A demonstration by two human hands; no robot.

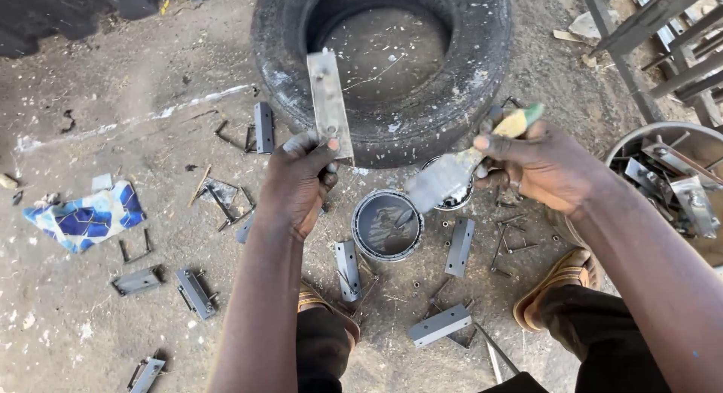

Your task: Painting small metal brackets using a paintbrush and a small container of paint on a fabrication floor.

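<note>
My left hand (299,180) grips the lower end of a flat bare metal bracket (329,99), held upright in front of an old tyre (482,69). My right hand (538,163) holds a paintbrush (463,167) by its yellow-green handle; its grey, blurred bristles point down-left, just above an open tin of dark grey paint (386,224) on the ground. The tin's lid (457,198) lies behind the brush. Brush and bracket are apart.
Several grey painted brackets (459,246) and wire pins lie spread on the dirt floor. A round metal basin (663,174) with unpainted metal parts stands at right. A blue patterned cloth (86,216) lies at left. My sandalled feet (561,276) flank the tin. A metal frame stands at top right.
</note>
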